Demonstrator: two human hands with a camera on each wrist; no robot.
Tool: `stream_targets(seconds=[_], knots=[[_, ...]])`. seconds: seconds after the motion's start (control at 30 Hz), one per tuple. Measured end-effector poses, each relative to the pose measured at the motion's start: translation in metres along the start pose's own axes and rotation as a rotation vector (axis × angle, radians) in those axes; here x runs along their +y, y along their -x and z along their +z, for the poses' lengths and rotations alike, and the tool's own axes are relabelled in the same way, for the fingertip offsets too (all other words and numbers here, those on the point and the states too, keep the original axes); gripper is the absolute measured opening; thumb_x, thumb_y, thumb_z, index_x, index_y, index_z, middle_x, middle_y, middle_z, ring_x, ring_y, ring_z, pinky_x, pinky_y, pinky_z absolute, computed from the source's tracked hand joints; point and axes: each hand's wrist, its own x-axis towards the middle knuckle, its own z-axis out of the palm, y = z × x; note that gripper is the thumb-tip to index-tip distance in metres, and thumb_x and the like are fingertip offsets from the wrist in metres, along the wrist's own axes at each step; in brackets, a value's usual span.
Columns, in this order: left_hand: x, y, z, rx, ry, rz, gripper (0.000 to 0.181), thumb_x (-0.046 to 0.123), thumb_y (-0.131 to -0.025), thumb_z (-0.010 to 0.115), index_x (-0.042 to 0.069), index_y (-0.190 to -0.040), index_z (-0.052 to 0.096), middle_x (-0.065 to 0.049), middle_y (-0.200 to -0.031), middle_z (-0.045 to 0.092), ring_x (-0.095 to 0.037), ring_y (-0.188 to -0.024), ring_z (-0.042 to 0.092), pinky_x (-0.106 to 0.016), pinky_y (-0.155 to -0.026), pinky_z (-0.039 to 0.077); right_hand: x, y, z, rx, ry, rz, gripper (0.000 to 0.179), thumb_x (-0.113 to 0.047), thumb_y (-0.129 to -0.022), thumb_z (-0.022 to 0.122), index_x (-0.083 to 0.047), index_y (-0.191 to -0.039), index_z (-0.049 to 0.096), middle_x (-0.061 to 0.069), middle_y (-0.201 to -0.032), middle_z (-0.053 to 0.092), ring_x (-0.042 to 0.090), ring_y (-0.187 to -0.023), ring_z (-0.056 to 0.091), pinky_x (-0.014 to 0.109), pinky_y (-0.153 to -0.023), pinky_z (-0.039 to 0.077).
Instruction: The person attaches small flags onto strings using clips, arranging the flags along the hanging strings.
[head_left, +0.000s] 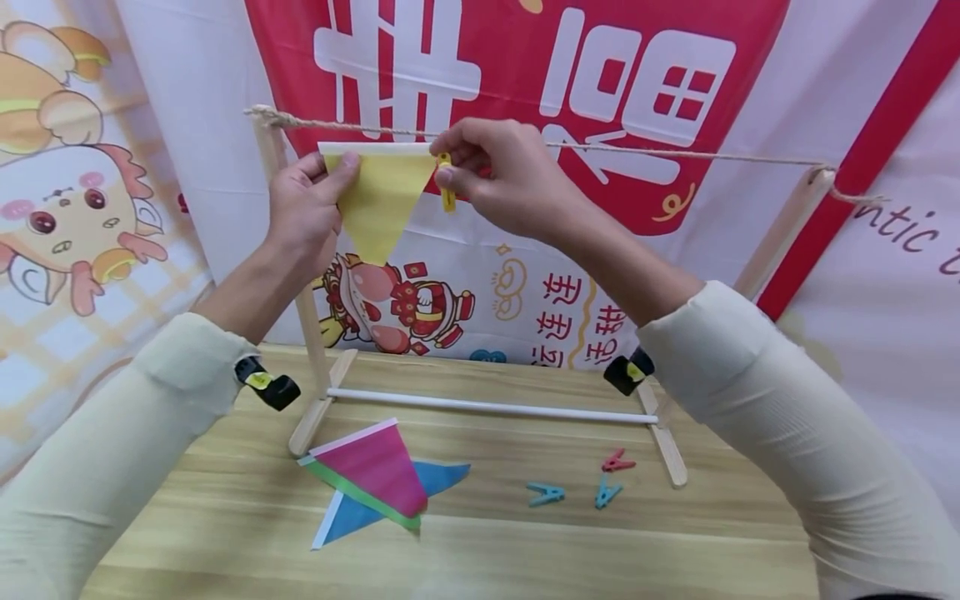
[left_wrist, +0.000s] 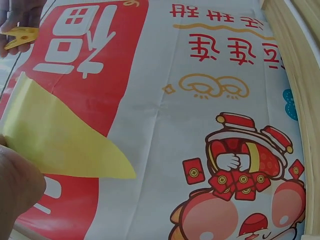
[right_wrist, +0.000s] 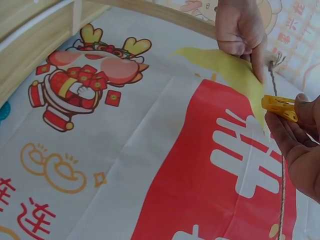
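Note:
A yellow triangular pennant (head_left: 384,200) with a white top band hangs point down at the twine (head_left: 675,153). My left hand (head_left: 309,200) pinches its upper left part between thumb and fingers, the thumb on the near face. At the pennant's upper right corner, my right hand (head_left: 513,175) grips a yellow clothespin (head_left: 447,190) between thumb and fingers. In the right wrist view the clothespin (right_wrist: 277,106) points toward the pennant (right_wrist: 225,65), its jaws right by the edge. The left wrist view shows the pennant (left_wrist: 65,135) bending out from the thumb (left_wrist: 20,185).
Wooden posts (head_left: 787,225) hold up the twine, with a white rod (head_left: 487,406) joining their feet. On the table lie a pink pennant (head_left: 378,467), with green and blue ones (head_left: 352,517) under it, a red clothespin (head_left: 617,461) and two blue clothespins (head_left: 546,493). A printed cloth hangs behind.

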Motion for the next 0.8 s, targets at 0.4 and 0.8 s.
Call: stream_targets(seconds=[0.4, 0.8], knots=[[0.002, 0.000, 0.004, 0.034, 0.057, 0.054, 0.029, 0.024, -0.108, 0.078, 0.007, -0.131, 0.073, -0.006, -0.134, 0.070, -0.022, -0.124, 0.070, -0.032, -0.110, 0.064, -0.017, -0.016, -0.007, 0.074, -0.005, -0.068, 0.029, -0.019, -0.111, 0.073, -0.005, -0.136, 0.076, 0.007, -0.129, 0.078, 0.011, -0.105, 0.073, 0.017, -0.105, 0.061], [0.002, -0.001, 0.007, 0.052, 0.033, 0.062, 0.033, 0.027, -0.114, 0.067, 0.011, -0.143, 0.063, -0.004, -0.138, 0.067, -0.021, -0.130, 0.069, -0.029, -0.106, 0.066, -0.025, -0.040, -0.007, 0.167, -0.093, -0.023, 0.028, -0.018, -0.110, 0.073, -0.005, -0.135, 0.075, 0.009, -0.126, 0.077, 0.011, -0.103, 0.073, 0.016, -0.103, 0.062]])
